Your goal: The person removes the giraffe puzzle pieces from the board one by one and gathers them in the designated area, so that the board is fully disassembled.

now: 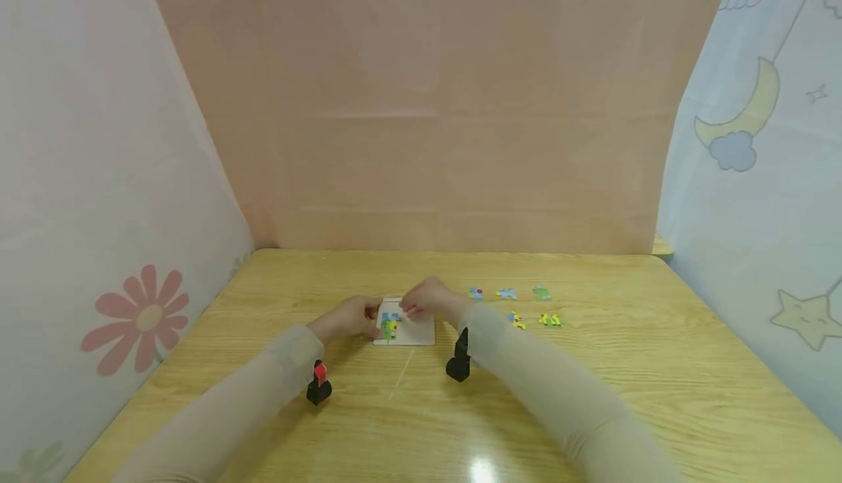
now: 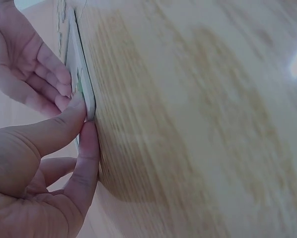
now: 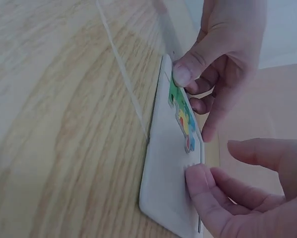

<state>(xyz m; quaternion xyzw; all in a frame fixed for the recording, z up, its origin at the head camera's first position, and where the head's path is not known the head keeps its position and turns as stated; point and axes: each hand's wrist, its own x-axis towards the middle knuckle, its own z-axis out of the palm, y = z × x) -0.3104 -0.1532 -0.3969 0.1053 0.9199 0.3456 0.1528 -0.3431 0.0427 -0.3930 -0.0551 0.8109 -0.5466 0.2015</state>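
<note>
A small white puzzle tray [image 1: 417, 334] lies on the table, with joined colourful puzzle pieces [image 3: 182, 116] in its left part. My left hand [image 1: 355, 316] pinches the tray's left edge. In the left wrist view, the left hand's thumb [image 2: 64, 126] lies on top and a finger is against the edge below. My right hand [image 1: 430, 300] is over the tray's far side. In the right wrist view, a right fingertip [image 3: 198, 177] touches the tray beside the pieces, while the thumb stands apart. No piece shows in the right hand; whatever is under the fingertip is hidden.
Loose puzzle pieces lie right of the tray: a blue one with red [image 1: 476, 293], a light blue one [image 1: 506, 294], a green one [image 1: 542, 292], a blue-yellow one [image 1: 517, 320] and a yellow-green one [image 1: 551, 320]. Fabric walls surround the wooden table [image 1: 368, 424].
</note>
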